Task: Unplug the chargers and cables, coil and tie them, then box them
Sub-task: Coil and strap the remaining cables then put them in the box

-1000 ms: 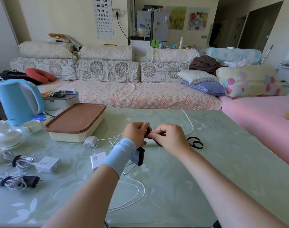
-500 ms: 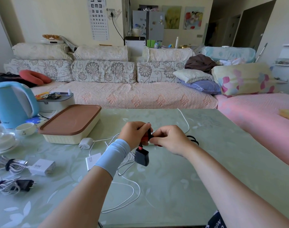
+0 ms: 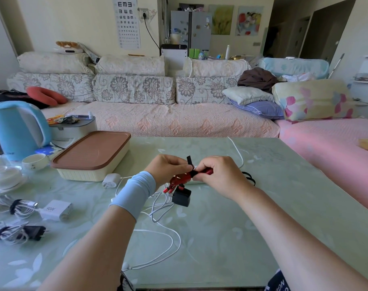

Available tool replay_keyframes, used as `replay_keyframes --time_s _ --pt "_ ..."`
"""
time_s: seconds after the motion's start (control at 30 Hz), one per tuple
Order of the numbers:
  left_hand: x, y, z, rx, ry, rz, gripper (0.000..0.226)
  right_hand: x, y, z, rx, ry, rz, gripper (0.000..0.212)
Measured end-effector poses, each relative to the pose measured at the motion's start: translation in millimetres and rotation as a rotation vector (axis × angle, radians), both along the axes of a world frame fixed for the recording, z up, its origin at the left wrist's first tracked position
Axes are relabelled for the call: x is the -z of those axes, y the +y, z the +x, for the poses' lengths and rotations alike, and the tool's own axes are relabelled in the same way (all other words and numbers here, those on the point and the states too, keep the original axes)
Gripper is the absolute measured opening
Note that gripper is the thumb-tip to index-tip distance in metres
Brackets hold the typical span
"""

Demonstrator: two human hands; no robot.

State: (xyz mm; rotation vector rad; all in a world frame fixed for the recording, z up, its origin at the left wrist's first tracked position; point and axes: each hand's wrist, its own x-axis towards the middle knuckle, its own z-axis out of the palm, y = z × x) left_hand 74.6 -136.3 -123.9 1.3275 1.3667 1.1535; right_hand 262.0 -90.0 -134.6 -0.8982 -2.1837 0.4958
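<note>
The black strap (image 3: pixel 189 161) has its tail poking up now. Your left hand (image 3: pixel 168 166) grips the coiled red cable (image 3: pixel 180 179) and your right hand (image 3: pixel 218 175) pinches the strap, mid-counter (image 3: pixel 262 206), with the black charger (image 3: pixel 181 197) dangling. The coil lies left-right. The lidded box (image 3: pixel 90 156) sits far left, nearer your left hand, with open room between.

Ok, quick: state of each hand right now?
Left hand: grips the coiled red cable.
Right hand: pinches the same cable beside its black tie.
</note>
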Motion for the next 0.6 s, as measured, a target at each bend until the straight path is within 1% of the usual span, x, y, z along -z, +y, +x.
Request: replay_keyframes --time_s 0.1,0.2,0.3,0.37,0.5,0.6 --pt "-1.8 -2.6 -1.9 0.032 -0.076 -0.089 0.012 -3.3 -2.2 -2.5 -0.068 -0.014 0.163 0.011" --pt "-0.4 -3.5 -5.1 0.064 -0.153 -0.186 0.009 -1.8 -4.0 -6.4 -0.129 -0.027 0.323 0.010" --pt "0.2 -4.0 -5.2 0.065 -0.214 -0.238 0.010 1.3 -4.4 -9.8 -0.161 -0.029 0.414 0.011" --pt "-0.7 -4.9 -3.7 0.065 -0.229 -0.248 0.010 2.1 -4.4 -9.2 -0.152 0.001 0.425 0.013" --pt "-2.5 -3.9 -0.6 0.054 -0.259 -0.254 0.005 1.8 -3.3 -5.9 -0.119 0.075 0.367 0.016" --pt "-1.9 -2.4 -0.9 0.044 -0.258 -0.252 0.017 2.2 -1.0 -4.5 -0.123 0.095 0.334 0.015"
